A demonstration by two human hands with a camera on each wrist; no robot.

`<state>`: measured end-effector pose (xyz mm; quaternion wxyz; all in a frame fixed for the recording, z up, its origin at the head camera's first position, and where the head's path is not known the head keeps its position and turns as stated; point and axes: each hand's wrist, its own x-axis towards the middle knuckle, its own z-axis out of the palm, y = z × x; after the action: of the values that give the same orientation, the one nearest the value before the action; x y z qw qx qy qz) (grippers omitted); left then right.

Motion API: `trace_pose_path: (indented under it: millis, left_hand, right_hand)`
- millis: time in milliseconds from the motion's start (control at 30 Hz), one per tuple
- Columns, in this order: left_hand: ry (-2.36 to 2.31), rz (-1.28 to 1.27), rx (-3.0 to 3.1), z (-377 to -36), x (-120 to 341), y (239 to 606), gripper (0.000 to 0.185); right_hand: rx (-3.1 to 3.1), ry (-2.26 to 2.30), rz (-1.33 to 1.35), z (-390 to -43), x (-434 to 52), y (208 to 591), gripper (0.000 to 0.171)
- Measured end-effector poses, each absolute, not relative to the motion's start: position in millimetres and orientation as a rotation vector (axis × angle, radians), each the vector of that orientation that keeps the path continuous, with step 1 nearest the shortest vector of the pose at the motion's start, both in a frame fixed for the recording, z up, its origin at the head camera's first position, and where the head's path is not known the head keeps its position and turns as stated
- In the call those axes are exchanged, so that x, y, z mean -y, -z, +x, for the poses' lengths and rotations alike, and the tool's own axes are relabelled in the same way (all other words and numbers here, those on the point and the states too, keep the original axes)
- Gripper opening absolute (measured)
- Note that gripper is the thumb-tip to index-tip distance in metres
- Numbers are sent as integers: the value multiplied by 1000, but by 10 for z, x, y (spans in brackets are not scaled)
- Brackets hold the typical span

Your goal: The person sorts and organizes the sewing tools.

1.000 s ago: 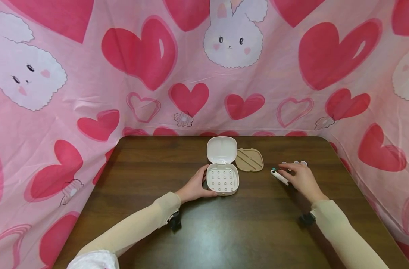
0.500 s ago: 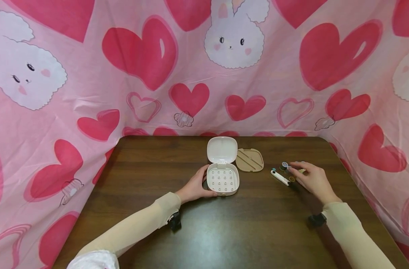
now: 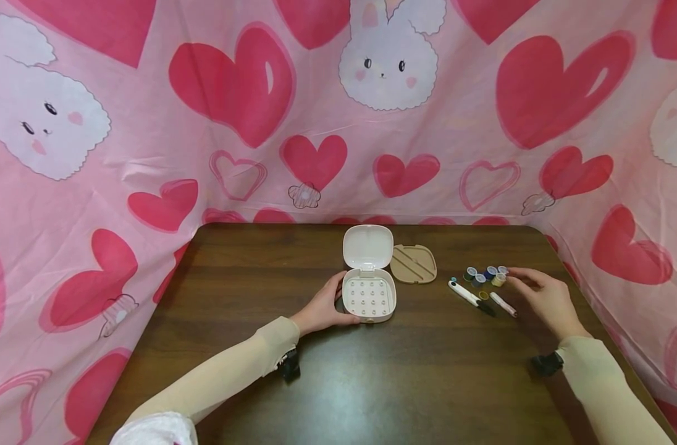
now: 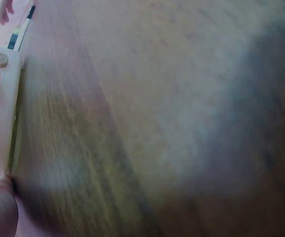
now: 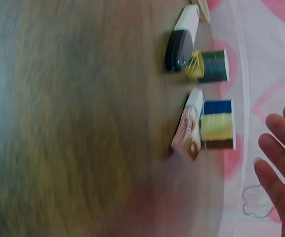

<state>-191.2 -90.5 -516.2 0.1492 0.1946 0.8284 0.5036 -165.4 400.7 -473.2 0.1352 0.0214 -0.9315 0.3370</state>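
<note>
On the dark wooden table (image 3: 294, 272), left of centre, the left hand (image 3: 323, 309) rests against the near left side of a small white case (image 3: 369, 298), its fingers curled round that edge. The case stands open, its lid (image 3: 367, 247) hinged up at the far side; the tray inside shows rows of small pegs and nothing on them. Just right of the lid lies a tan insert (image 3: 413, 264). Further right a white and black tool (image 3: 470, 296) lies flat, its long axis running from far left to near right, with a thinner white stick (image 3: 502, 303) beside it on much the same line. Behind them sits a cluster of thread spools (image 3: 485, 275). The right hand (image 3: 544, 298) hovers just right of the spools, fingers loosely spread and holding nothing. Both wrist views are blurred.
</note>
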Motion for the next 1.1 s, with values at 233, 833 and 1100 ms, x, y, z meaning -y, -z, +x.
trace_pose_path:
  millis: [233, 833, 1100]
  left_hand:
    - [-1451, 564, -2382, -1917, 905, 5157, 115]
    - [-1447, 547, -2382, -1911, 914, 5165, 114]
    - [-1471, 550, -2375, -1916, 903, 5173, 114]
  right_hand:
    - [2659, -1024, 19, -1691, -4166, 4798, 32]
    - [2965, -1104, 141, -1958, -4390, 4905, 57]
    - [2991, -1127, 201, -2080, -4418, 4957, 59]
